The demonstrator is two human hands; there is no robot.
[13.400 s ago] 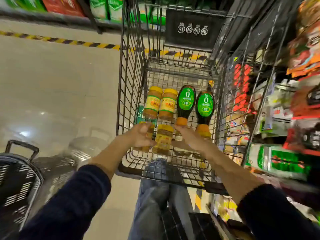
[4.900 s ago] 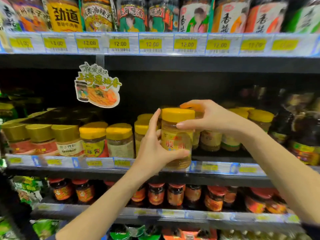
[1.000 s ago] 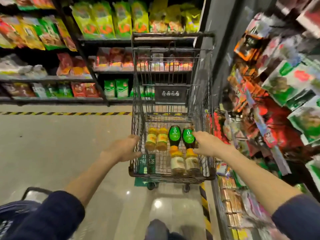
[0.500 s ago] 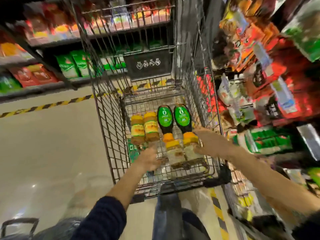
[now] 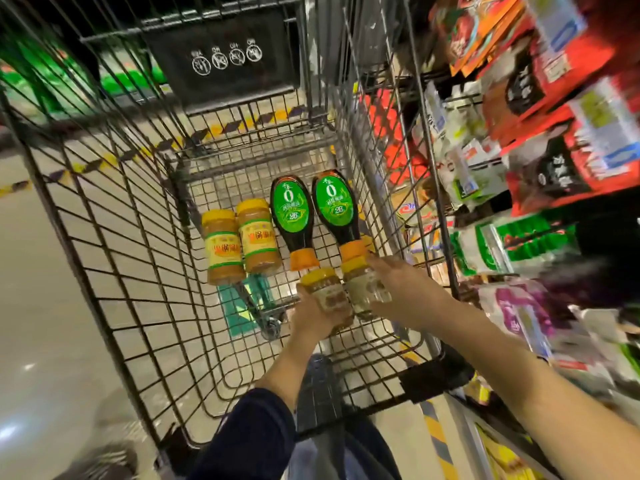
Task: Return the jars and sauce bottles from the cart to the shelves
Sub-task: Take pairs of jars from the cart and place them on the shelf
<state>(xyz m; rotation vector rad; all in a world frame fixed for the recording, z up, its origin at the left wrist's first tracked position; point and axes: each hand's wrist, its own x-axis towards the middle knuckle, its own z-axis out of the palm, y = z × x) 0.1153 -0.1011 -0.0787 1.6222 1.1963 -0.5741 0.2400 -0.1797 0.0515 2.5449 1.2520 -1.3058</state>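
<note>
Inside the wire cart (image 5: 114,258) lie two yellow-lidded jars with yellow labels (image 5: 223,247) (image 5: 259,238) and two dark sauce bottles with green labels and orange caps (image 5: 292,220) (image 5: 336,211). Nearer me are two more yellow-lidded jars. My left hand (image 5: 313,317) grips the brown-labelled jar (image 5: 325,291) from below. My right hand (image 5: 398,289) holds the pale jar (image 5: 363,289) beside it, fingers reaching over its lid.
Shelves of packaged goods (image 5: 540,140) crowd close against the cart's right side. A black sign panel (image 5: 225,60) hangs on the cart's far end. Pale floor with a yellow-black striped line (image 5: 104,159) lies to the left. My legs are under the cart's near edge.
Both hands have gone deeper into the cart. The left hand now grips the brown-labelled jar and the right hand has closed on the pale jar. The camera has tilted further down.
</note>
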